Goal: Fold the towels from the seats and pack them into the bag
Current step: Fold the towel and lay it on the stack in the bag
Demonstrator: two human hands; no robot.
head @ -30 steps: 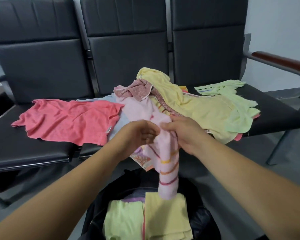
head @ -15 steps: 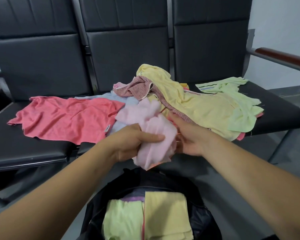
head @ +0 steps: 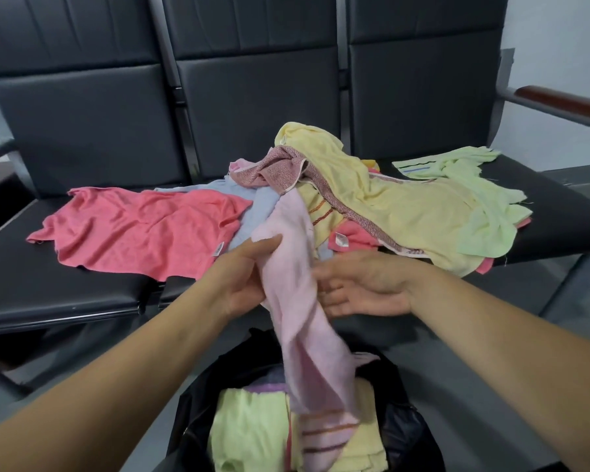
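Pink towel (head: 295, 267) in left hand (head: 241, 279) hangs, striped edge over bag (head: 401, 434).

Three seats (head: 82, 284), one bag (head: 406, 427), two hands (head: 242, 284), towels (head: 406, 212) too heaped to count.

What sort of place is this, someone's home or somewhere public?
Probably a public waiting area or office lobby: a row of linked black padded seats, a metal armrest with a wooden top, and a plain white wall.

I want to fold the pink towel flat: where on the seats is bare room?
Bare: front and left end of the left seat, around the coral towel; right end of the right seat, beyond the light green towel. Crowded: the middle seat, heaped with the yellow towel and others.
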